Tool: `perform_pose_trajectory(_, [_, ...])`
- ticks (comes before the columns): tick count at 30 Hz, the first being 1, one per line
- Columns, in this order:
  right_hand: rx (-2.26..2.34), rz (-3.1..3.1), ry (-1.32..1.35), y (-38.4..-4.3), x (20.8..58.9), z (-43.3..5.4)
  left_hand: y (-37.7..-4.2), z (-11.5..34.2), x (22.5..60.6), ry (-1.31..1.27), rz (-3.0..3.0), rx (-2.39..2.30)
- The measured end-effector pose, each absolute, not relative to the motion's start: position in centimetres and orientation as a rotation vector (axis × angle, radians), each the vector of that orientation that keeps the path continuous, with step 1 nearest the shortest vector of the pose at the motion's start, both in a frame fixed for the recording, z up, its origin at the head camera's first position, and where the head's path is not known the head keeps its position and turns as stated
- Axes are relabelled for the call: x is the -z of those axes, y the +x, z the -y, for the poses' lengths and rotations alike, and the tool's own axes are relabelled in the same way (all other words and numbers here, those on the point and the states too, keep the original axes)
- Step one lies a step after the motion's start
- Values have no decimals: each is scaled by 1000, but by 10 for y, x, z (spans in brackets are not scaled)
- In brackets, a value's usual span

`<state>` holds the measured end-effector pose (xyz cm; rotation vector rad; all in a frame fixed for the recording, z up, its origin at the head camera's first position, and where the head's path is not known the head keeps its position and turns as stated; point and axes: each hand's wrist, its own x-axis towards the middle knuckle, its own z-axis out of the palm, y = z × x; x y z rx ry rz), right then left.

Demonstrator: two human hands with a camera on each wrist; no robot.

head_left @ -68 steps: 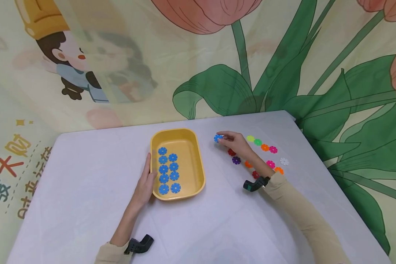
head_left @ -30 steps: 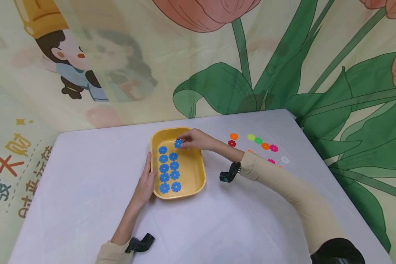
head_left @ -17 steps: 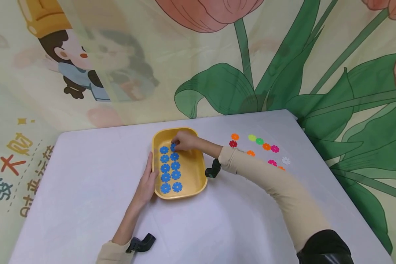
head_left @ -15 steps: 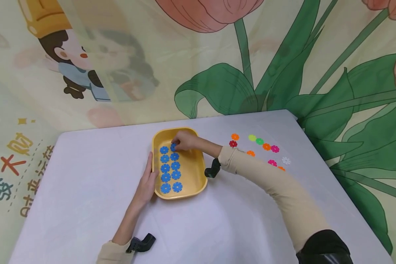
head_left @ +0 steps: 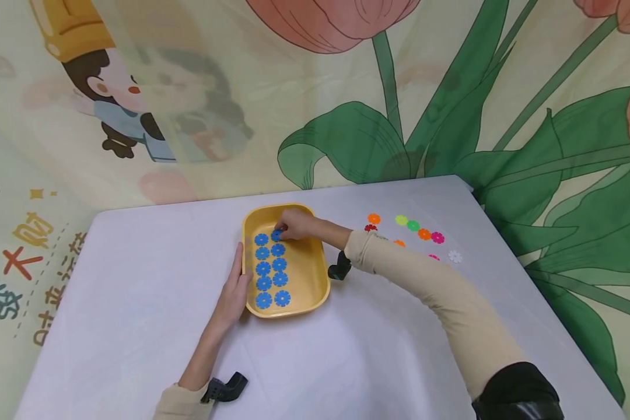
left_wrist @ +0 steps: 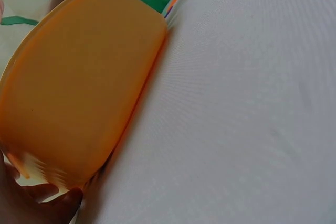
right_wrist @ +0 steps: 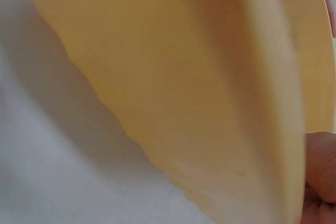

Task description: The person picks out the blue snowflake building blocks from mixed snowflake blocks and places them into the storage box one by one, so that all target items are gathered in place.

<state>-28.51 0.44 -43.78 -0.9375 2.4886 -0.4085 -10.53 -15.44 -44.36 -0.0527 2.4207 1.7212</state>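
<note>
A yellow tray (head_left: 315,256) sits mid-table and holds two columns of blue flower-shaped discs (head_left: 270,274). My right hand (head_left: 291,225) reaches into the tray's far end and pinches a blue disc (head_left: 276,234) at the top of the right column. The left hand (head_left: 233,290) lies flat against the tray's left outer wall with straight fingers. The left wrist view shows the tray's orange-yellow wall (left_wrist: 79,98) close up, with fingertips (left_wrist: 37,203) on it. The tray wall (right_wrist: 199,103) fills the right wrist view, blurred.
Loose coloured discs (head_left: 417,233) in orange, green, pink, red and white lie on the white table (head_left: 136,280) right of the tray, partly hidden by my right forearm. A flower-printed curtain hangs behind the table's far edge.
My right hand picked a blue disc from the loose ones at the right, carried it left into the tray and lowered it to the top of the right column. The left hand stayed put.
</note>
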Motion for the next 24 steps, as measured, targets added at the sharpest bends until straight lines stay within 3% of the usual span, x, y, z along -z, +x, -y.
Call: perform_pose_trajectory(24, [262,-2487,-980,-284,433,4,-104,154,442,-57,-2422,-1732])
